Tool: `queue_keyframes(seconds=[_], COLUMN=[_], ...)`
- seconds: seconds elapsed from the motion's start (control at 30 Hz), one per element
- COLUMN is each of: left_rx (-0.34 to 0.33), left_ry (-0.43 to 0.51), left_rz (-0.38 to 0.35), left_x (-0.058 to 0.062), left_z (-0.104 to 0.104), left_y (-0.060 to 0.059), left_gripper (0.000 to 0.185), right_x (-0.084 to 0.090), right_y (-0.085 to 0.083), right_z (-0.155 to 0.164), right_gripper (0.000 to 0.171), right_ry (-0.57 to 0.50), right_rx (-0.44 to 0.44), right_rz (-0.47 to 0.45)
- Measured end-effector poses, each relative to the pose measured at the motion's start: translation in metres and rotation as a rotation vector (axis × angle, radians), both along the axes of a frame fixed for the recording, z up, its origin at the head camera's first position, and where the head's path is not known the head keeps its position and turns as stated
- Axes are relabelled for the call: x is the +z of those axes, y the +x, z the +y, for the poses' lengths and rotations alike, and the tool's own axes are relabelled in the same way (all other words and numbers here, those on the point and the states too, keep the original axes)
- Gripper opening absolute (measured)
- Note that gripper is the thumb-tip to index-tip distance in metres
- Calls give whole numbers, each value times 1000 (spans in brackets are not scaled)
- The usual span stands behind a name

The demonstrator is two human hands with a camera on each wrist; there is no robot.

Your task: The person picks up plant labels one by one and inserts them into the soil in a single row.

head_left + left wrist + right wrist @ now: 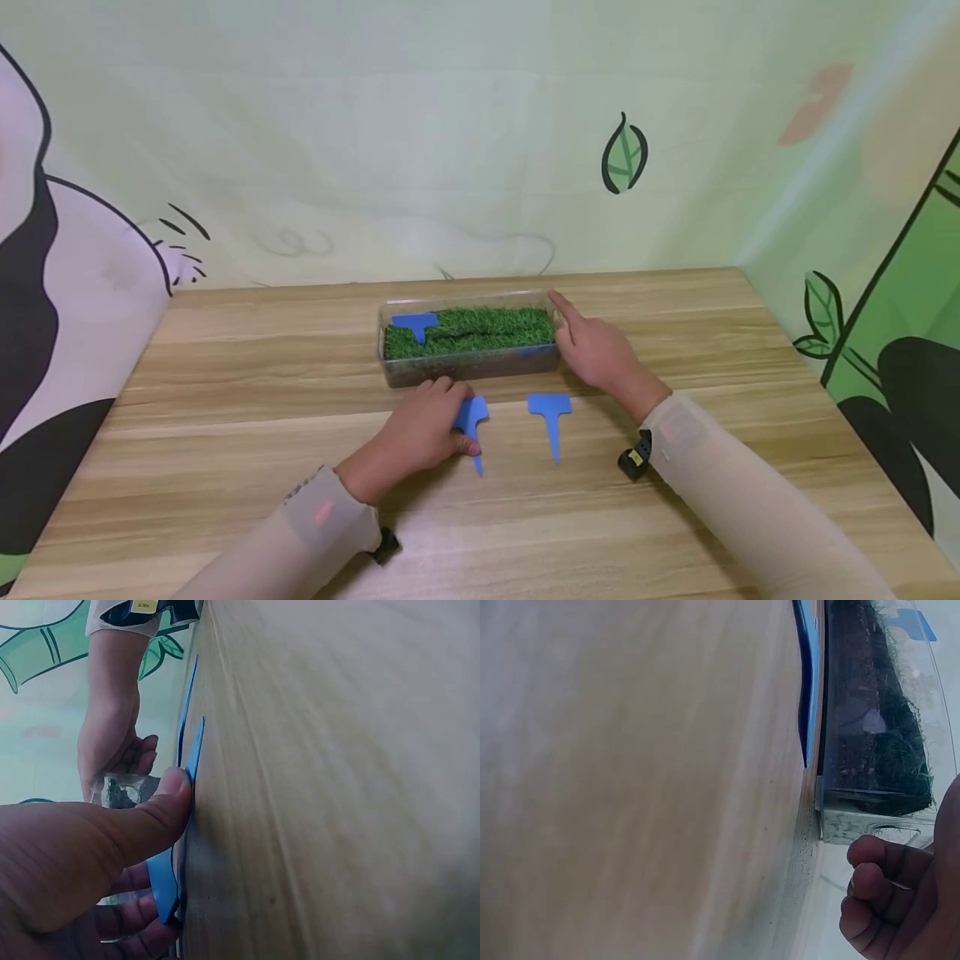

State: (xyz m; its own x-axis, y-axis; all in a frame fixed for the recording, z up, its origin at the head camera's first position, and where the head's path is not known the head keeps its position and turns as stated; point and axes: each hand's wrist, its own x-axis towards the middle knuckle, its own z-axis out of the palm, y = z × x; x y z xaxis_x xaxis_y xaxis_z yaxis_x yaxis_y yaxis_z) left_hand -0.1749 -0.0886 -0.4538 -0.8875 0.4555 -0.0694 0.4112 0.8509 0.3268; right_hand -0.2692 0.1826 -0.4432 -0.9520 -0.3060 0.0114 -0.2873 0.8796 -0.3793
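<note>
Wood-grain laminate forms the table top [225,375], which is bounded at the back and on both sides by printed wall panels: a black-and-white cartoon shape is seen on the left panel [45,317], a pale green panel with a single leaf motif [624,154] stands behind, and green foliage shapes are printed on the right. Near the front centre, the left hand [423,429] is laid on the table, its thumb and curled fingers pinching the head of a blue T-shaped plant label [471,421], which lies flat on the wood with its spike pointing toward the person; the thumb is seen pressed on the label's edge in the left wrist view. A second blue label [551,417] lies free on the table just to the right, touched by neither hand. Beyond both, a clear plastic box [468,371] filled with artificial grass [480,329] is set across the middle of the table, and a third blue label [415,323] is stuck upright in its left end. The right hand [596,350] rests against the box's right end, forefinger extended along the rim and the other fingers loosely curled, with nothing gripped.
</note>
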Motion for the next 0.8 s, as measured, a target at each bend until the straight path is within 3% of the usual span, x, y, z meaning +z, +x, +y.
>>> queue_keyframes(seconds=[0.8], left_rx=[-1], left_ry=[17], left_rz=[15], left_x=[4], left_z=[-1], left_y=[3], left_gripper=[70], right_x=[2], right_y=[4], right_z=[-3], right_gripper=[58], right_ry=[78], right_rx=[-16], right_rz=[69])
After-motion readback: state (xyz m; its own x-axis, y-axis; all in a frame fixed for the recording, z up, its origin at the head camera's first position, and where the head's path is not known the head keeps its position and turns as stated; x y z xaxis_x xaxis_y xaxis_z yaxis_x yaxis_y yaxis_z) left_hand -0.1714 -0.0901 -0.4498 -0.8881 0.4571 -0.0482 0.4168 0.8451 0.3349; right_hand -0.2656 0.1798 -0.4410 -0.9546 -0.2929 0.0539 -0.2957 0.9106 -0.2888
